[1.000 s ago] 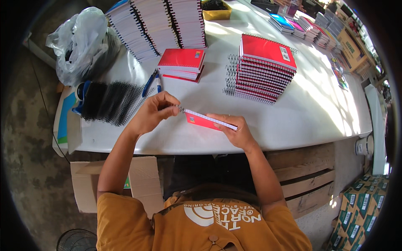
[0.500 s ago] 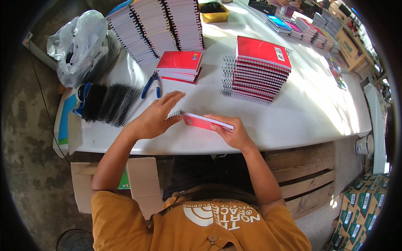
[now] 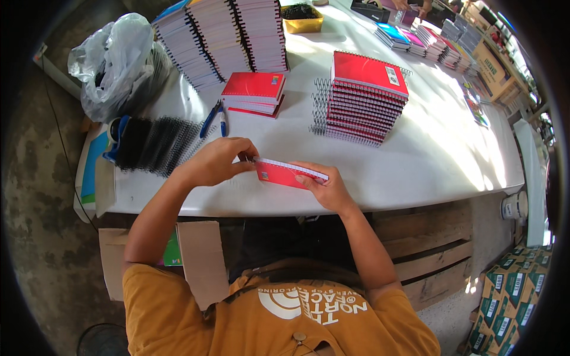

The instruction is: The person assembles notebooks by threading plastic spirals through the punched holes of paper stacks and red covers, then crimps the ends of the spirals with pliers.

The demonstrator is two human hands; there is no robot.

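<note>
My right hand (image 3: 328, 186) grips a small red notebook (image 3: 278, 174) by its right end, thumb on the cover, its row of punched page edges turned up. At the notebook's left end, my left hand (image 3: 217, 161) pinches a dark wire spiral (image 3: 245, 158), mostly hidden by the fingers. Beyond my left hand lie blue-handled pliers (image 3: 211, 120) and a blue-and-white pen-like tool (image 3: 222, 122). A short pile of red notebooks (image 3: 254, 88) rests behind them. Loose black spirals (image 3: 157, 145) are bunched to the left. A taller stack of red notebooks (image 3: 369, 98) has spirals sticking out.
Tall stacks of bound books (image 3: 219, 41) stand at the back beside a plastic bag (image 3: 113, 68) and a yellow tub (image 3: 304, 24). Coloured notebooks (image 3: 393, 35) line the far right, where another person's hands (image 3: 424, 9) show. An open cardboard box (image 3: 202, 261) sits below the table's front edge.
My left hand's fingers, spread before, have closed on the spiral at the notebook's left end. My right hand keeps its grip, and the notebook has barely shifted.
</note>
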